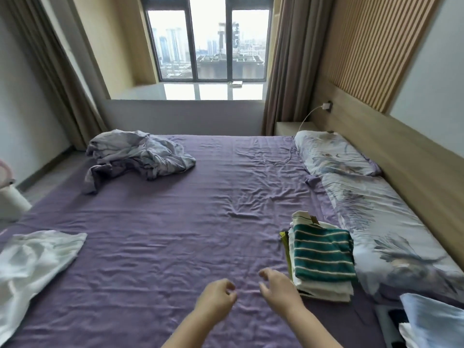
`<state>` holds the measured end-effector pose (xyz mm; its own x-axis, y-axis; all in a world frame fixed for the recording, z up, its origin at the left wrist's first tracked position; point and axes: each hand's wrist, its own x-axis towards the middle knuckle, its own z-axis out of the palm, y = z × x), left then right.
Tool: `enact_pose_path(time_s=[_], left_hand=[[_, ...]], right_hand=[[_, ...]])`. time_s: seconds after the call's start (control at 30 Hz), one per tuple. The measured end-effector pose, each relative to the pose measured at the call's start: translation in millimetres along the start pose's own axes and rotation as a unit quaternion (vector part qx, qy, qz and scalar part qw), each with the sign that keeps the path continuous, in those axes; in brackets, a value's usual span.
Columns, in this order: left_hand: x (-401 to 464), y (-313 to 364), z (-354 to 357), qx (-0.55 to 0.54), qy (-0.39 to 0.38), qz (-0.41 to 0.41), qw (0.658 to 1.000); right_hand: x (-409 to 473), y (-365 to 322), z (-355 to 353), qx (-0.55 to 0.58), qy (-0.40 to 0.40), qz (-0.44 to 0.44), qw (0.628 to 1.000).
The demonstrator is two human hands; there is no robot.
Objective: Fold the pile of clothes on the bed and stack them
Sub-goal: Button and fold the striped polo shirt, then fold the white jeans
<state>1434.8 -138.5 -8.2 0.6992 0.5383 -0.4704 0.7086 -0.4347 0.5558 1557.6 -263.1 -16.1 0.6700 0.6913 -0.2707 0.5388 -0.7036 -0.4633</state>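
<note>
While both hands, left (pixel 218 295) and right (pixel 278 285), are kept loosely curled and empty, the crumpled white garment (pixel 37 257) is left well off leftward, nearer the left one.

A stack (pixel 322 262) of folded clothes sits on the purple bed (pixel 175 234), on its right side beside the pillows. Its top piece is a dark green cloth (pixel 324 254) with thin white stripes, folded flat; under it lie white and yellow-green layers with uneven edges. A white garment (pixel 35 264) lies unfolded and rumpled at the left edge of the bed.
</note>
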Motion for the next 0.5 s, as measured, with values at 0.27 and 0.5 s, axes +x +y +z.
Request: enact_pose_path(time_s=[0.27,0.5], left_hand=[[-138.9,-148.0,-82.6,0.022,0.091,-0.037,0.995],[-263.8,-285.9,-135.1,-0.008,0.141,-0.081,0.987]], right_hand=[[-96.5,-167.6,81.1,-0.035,-0.044,-0.083,0.995],[-187.3,-298.3,160.4,-0.053,-0.081,-0.14,0.985]])
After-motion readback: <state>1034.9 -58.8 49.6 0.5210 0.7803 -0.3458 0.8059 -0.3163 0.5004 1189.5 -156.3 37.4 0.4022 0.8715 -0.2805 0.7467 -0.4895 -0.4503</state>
